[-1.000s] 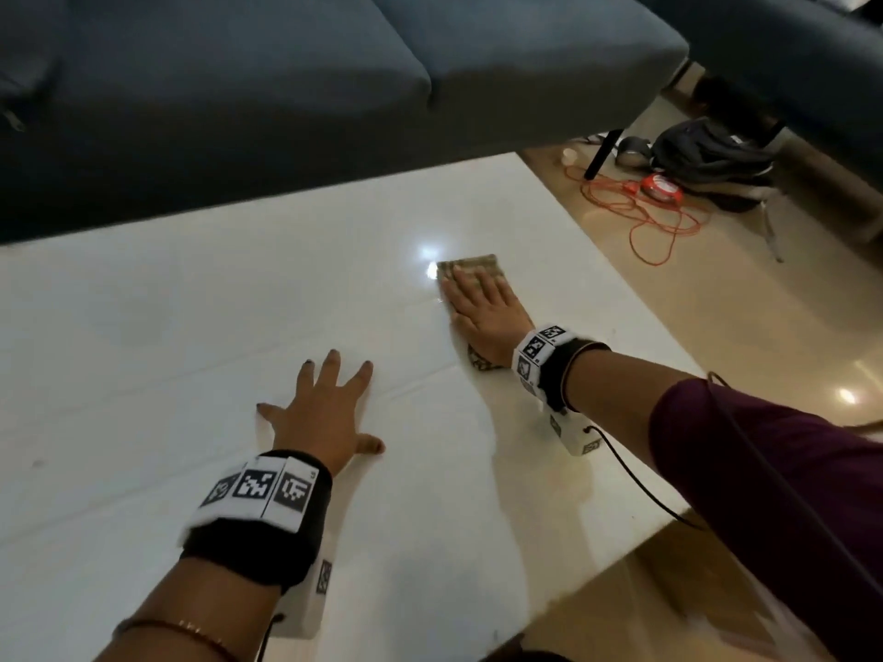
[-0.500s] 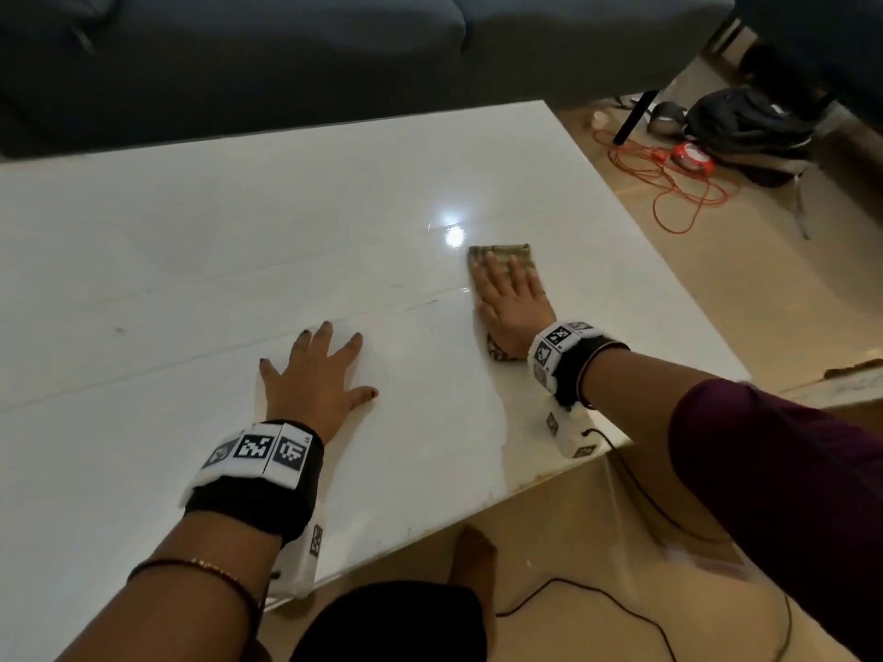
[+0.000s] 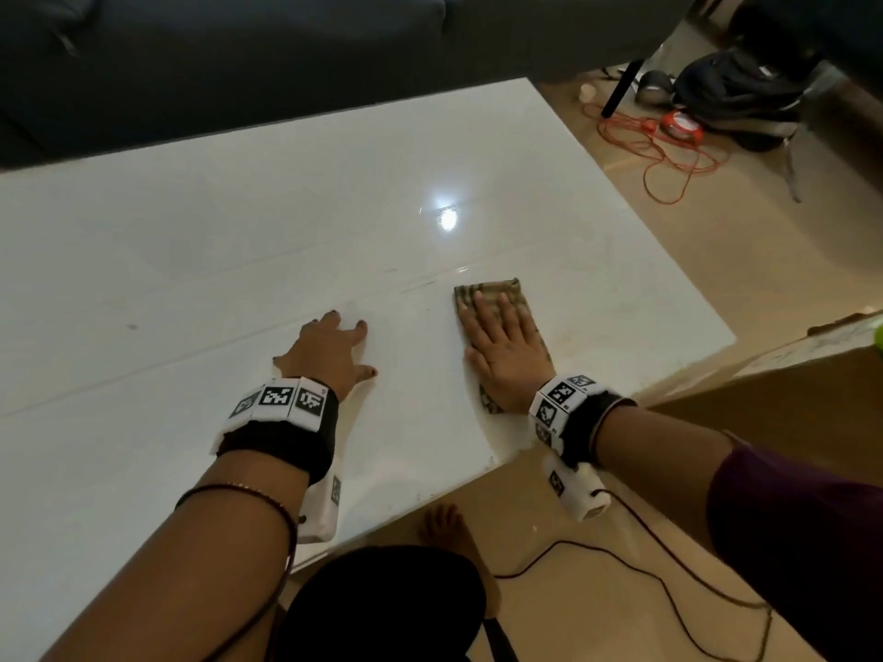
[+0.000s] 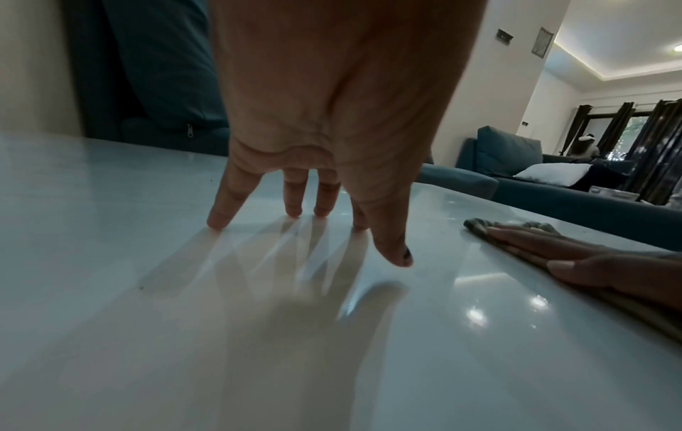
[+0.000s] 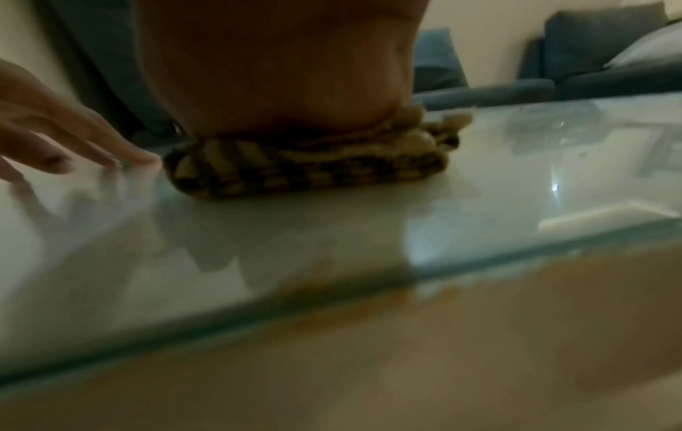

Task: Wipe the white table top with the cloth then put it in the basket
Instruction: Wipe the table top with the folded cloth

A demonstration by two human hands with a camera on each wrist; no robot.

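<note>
A folded brown checked cloth (image 3: 487,293) lies on the glossy white table top (image 3: 239,222) near its front right corner. My right hand (image 3: 501,346) presses flat on the cloth with straight fingers; the same cloth (image 5: 306,166) bulges out under the palm in the right wrist view and shows as cloth (image 4: 479,227) at the right of the left wrist view. My left hand (image 3: 329,351) rests on bare table to the cloth's left, fingers spread, fingertips (image 4: 218,221) touching the surface. No basket is in view.
A dark blue sofa (image 3: 286,50) runs along the table's far edge. On the floor to the right lie an orange cable (image 3: 669,150) and a dark bag (image 3: 736,88). The table's near edge (image 5: 332,285) is just behind my right wrist. A black cord (image 3: 621,566) trails below.
My right hand has drawn the cloth back toward me and the table's front edge. The left hand has stayed planted on the table while the head view tilted down.
</note>
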